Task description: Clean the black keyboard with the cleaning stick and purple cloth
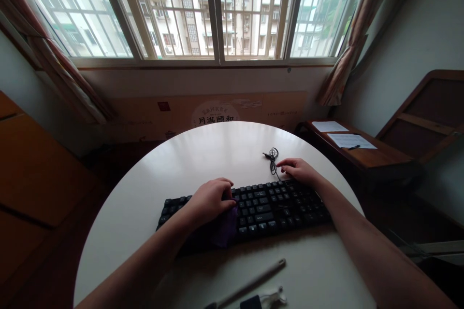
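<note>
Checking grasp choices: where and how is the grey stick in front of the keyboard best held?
Probably pinch the grey stick near its holed end, across its width, from above: it is slim, lies flat, and that end sits apart from the keyboard and the black item.

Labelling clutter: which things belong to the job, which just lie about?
In the job:
keyboard, right hand on it
purple cloth, in left hand
coiled cable, apparently the keyboard's

Lying about:
papers
pen
grey stick, untouched, role unclear
black item, likewise
</note>
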